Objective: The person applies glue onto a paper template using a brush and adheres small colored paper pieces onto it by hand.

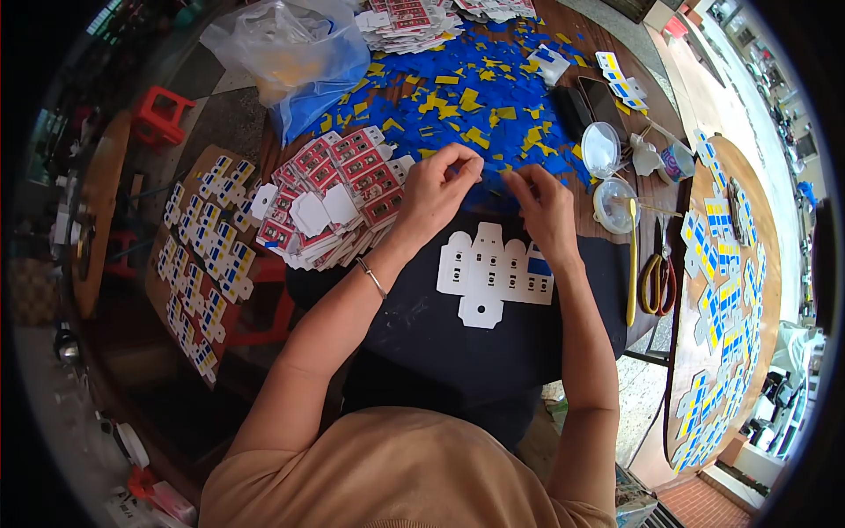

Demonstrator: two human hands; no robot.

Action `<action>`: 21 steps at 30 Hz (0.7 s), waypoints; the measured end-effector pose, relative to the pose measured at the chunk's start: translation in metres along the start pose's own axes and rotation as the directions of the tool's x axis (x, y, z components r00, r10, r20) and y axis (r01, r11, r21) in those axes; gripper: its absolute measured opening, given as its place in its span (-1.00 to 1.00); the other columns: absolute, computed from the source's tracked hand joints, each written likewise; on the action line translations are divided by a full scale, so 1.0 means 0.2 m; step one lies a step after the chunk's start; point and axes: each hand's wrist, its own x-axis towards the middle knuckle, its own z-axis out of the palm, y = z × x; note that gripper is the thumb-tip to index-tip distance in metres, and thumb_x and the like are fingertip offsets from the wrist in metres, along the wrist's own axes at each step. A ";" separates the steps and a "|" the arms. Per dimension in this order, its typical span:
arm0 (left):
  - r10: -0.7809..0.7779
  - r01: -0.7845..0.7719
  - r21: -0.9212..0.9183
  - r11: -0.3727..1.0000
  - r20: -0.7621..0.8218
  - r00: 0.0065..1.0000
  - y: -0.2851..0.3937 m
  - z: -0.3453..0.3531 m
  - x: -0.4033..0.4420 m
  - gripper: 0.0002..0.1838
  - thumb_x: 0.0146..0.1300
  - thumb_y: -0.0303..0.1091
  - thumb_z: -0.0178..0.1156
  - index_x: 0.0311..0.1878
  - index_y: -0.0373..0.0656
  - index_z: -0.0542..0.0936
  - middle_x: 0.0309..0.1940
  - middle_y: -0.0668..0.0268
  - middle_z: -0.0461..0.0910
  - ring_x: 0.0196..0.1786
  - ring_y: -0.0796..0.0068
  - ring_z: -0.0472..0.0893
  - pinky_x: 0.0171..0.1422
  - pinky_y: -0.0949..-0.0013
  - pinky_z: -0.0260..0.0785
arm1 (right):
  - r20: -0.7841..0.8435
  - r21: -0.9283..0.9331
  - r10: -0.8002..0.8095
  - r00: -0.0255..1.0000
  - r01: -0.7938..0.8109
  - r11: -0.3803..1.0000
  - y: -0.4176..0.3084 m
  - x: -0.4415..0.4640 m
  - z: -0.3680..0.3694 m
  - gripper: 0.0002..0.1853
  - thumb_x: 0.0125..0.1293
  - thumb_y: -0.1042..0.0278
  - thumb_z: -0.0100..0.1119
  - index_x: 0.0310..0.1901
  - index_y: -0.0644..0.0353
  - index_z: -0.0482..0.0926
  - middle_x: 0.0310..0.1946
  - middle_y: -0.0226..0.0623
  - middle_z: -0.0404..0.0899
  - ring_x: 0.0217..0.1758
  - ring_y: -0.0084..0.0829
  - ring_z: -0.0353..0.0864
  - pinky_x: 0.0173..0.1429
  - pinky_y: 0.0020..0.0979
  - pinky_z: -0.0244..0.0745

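Observation:
My left hand (440, 187) is raised over the near edge of the blue and yellow pieces (480, 97), its thumb and fingertips pinched together. Beside it, my right hand (546, 209) is closed in a similar pinch, a small gap away. Anything between either set of fingertips is too small to make out. Below my right hand, an unfolded white cardboard box blank (482, 275) with dark printed marks lies flat on the black cloth (396, 308). A blue patch shows on its upper right panel, partly covered by my right wrist.
Left of my hands is a heap of red printed card blanks (339, 180), with a plastic bag (290, 62) behind. At right lie scissors (658, 282), a yellow-handled stick (632, 264) and plastic cups (614, 207). Boards with blue-yellow cards stand left (198, 255) and right (766, 290).

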 end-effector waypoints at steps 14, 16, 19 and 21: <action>0.011 0.003 -0.132 0.991 0.109 0.994 -0.02 0.04 -0.01 -0.82 0.37 -0.33 0.24 -0.20 -0.29 0.62 -0.41 0.40 0.65 -0.34 0.73 0.56 -0.25 0.55 0.42 | -0.006 0.173 -0.036 0.999 0.036 0.984 -0.01 -0.01 -0.01 -0.82 0.33 0.32 0.32 -0.17 0.27 0.68 -0.35 -0.26 0.64 -0.48 -0.43 0.48 -0.32 -0.42 0.42; 0.006 0.001 -0.078 0.997 0.093 0.996 -0.03 0.04 -0.01 -0.82 0.36 -0.34 0.25 -0.22 -0.28 0.63 -0.42 0.40 0.66 -0.35 0.72 0.57 -0.24 0.55 0.43 | -0.049 0.123 -0.090 0.995 0.095 0.988 0.01 0.00 0.01 -0.83 0.32 0.34 0.32 -0.17 0.26 0.68 -0.34 -0.25 0.65 -0.44 -0.37 0.53 -0.29 -0.40 0.45; -0.014 0.020 -0.102 0.995 0.054 0.998 -0.01 0.02 -0.01 -0.83 0.35 -0.34 0.25 -0.23 -0.28 0.64 -0.43 0.39 0.66 -0.34 0.70 0.61 -0.22 0.55 0.45 | -0.122 -0.032 -0.190 0.974 0.188 0.982 0.03 0.00 0.01 -0.86 0.30 0.40 0.29 -0.16 0.24 0.69 -0.30 -0.21 0.67 -0.30 -0.26 0.61 -0.18 -0.33 0.51; -0.036 0.041 -0.125 0.991 0.042 0.998 0.02 0.01 -0.01 -0.83 0.35 -0.34 0.25 -0.23 -0.28 0.64 -0.43 0.38 0.67 -0.33 0.68 0.63 -0.21 0.56 0.45 | -0.138 -0.208 -0.265 0.954 0.234 0.950 0.03 -0.01 -0.01 -0.87 0.29 0.45 0.27 -0.15 0.22 0.69 -0.24 -0.16 0.68 -0.19 -0.19 0.63 -0.10 -0.28 0.53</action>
